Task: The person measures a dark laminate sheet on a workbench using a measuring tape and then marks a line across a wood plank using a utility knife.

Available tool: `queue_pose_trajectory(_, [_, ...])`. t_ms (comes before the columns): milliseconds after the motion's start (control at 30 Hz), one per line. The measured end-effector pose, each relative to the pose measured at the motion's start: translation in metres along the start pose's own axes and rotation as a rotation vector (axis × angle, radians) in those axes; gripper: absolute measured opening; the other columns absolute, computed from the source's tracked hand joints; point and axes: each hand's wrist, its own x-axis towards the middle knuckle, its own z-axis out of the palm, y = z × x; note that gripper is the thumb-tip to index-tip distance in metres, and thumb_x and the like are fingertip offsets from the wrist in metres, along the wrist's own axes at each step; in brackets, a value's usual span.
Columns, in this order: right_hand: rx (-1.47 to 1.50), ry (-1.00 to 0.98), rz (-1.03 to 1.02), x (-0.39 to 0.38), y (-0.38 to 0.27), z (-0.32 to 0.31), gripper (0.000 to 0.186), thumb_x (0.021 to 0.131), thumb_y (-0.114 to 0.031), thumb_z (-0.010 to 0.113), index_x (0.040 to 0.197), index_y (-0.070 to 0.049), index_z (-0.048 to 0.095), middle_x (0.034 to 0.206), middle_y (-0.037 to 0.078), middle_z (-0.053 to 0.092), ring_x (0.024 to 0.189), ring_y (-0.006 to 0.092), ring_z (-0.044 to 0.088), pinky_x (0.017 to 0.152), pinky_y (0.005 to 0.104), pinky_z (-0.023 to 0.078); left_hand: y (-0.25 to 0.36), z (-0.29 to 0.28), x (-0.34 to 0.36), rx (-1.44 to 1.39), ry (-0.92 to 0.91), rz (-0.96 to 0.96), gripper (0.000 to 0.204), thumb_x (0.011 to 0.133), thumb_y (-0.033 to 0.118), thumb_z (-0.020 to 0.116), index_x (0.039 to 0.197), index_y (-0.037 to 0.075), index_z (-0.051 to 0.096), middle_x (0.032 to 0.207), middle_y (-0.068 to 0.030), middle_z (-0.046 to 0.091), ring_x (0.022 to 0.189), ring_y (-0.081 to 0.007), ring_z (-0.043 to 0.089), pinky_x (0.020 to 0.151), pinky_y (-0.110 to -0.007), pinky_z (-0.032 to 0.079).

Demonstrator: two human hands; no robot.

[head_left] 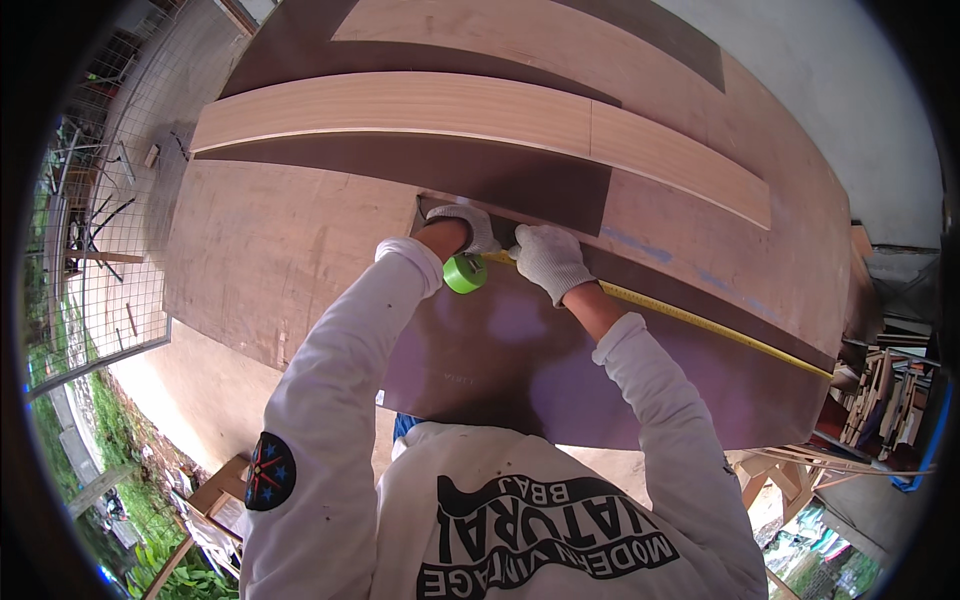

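Note:
My left hand [470, 226], in a pale knit glove, is at the left end of a dark brown smooth panel [480, 350]. Its fingers are curled, and what they close on is hidden. Just below it sits a bright green tape measure [464, 274]. The yellow tape blade [720, 330] is drawn out rightward along the panel to its far right edge, passing beneath my right hand [551, 262]. This gloved hand is closed, with thumb and forefinger pinched close to the blade. Whatever is between those fingertips is too small to tell.
Beyond my hands a long pale wood board [400, 105] lies across the plywood worktop [260, 240], with dark sheets [470, 180] under it. Wire mesh fencing [110, 220] stands at left. Stacked wood offcuts [875, 400] are at right.

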Motion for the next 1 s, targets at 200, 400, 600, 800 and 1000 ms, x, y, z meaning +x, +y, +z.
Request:
queue_pose_trajectory(200, [-0.036,0.006,-0.142,0.006,0.025,-0.002,0.030,0.098,-0.035,0.064,0.112,-0.010,0.075,0.106,0.017,0.078,0.106,0.0365,0.074,0.090,0.0502,0.058,0.014,-0.007,0.000,0.065,0.012,-0.017,0.061,0.094,0.053,0.067,0.131,0.005,0.073,0.132,-0.0187,0.072,0.120,-0.0360,0.070,0.101,-0.049,0.055])
queue_pose_trajectory(400, [-0.161,-0.083,-0.337,0.018,0.016,-0.020,0.030,0.101,-0.034,0.058,0.101,-0.010,0.076,0.099,0.016,0.077,0.097,0.0385,0.074,0.084,0.0526,0.059,-0.002,0.011,0.037,-0.033,-0.109,-0.059,0.067,0.099,0.054,0.065,0.145,0.004,0.063,0.149,-0.0201,0.061,0.135,-0.0389,0.060,0.113,-0.051,0.047])
queue_pose_trajectory(600, [-0.183,-0.162,-0.307,0.022,0.021,-0.026,0.032,0.099,-0.034,0.058,0.101,-0.010,0.080,0.103,0.017,0.078,0.099,0.0374,0.075,0.086,0.0515,0.060,0.010,0.003,0.027,-0.021,-0.110,-0.015,0.065,0.101,0.051,0.064,0.146,0.003,0.062,0.148,-0.0192,0.061,0.134,-0.0376,0.061,0.112,-0.051,0.047])
queue_pose_trajectory(800, [-0.186,-0.179,-0.344,0.027,0.013,-0.025,0.034,0.100,-0.035,0.057,0.103,-0.009,0.079,0.104,0.017,0.077,0.100,0.0380,0.074,0.088,0.0517,0.059,-0.006,0.010,0.020,-0.012,-0.023,-0.030,0.059,0.096,0.052,0.066,0.133,0.006,0.072,0.135,-0.0171,0.071,0.123,-0.0371,0.068,0.104,-0.050,0.053])
queue_pose_trajectory(1000, [-0.185,-0.166,-0.361,0.031,0.021,-0.021,0.033,0.100,-0.037,0.058,0.103,-0.011,0.079,0.103,0.017,0.077,0.099,0.0383,0.074,0.088,0.0519,0.059,0.004,0.003,0.010,-0.023,-0.008,-0.035,0.059,0.096,0.053,0.067,0.133,0.007,0.072,0.137,-0.0178,0.070,0.124,-0.0372,0.068,0.105,-0.050,0.053])
